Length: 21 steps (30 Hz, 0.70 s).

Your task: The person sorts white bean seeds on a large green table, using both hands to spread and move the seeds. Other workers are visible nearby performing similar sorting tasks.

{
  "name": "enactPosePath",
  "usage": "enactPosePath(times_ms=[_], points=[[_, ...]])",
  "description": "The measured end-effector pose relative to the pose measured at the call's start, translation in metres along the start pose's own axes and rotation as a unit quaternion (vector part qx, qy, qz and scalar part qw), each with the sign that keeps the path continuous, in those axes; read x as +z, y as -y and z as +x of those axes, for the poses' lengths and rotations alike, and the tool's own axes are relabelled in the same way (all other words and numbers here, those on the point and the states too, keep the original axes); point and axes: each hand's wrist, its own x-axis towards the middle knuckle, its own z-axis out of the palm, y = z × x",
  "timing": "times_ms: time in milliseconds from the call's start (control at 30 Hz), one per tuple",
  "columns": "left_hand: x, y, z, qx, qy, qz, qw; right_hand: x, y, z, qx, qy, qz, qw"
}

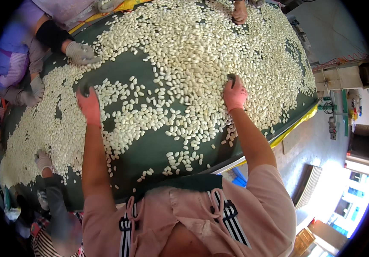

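White beans [193,55] lie spread loosely over a dark green table [128,68]. My left hand [89,106], in a pink glove with a dark palm, rests at the left edge of a patch of beans. Its thumb and fingers are apart, and I see nothing held. My right hand [236,95], in a matching glove, sits among the thicker beans right of the middle. Its fingers curve downward and are mostly hidden, so I cannot tell whether they hold any beans. Both forearms reach forward across the table.
At the far left, a co-worker's gloved hand [80,53] touches the beans. Another gloved hand [43,160] works at the near left, and a bare hand [239,13] at the far edge. Yellow sheeting [293,126] runs along the right edge, and a wooden pallet [308,186] stands beyond.
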Motion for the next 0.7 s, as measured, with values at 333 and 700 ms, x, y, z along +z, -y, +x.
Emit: enactPosePath(times_ms=[333, 700], points=[[-0.016, -0.038, -0.145, -0.014, 0.128, 0.018, 0.992, -0.001, 0.020, -0.017, 0.019, -0.021, -0.037, 0.999], [-0.127, 0.003, -0.155, -0.131, 0.194, -0.255, 0.938, 0.019, 0.089, -0.020, -0.177, 0.277, -0.204, 0.922]])
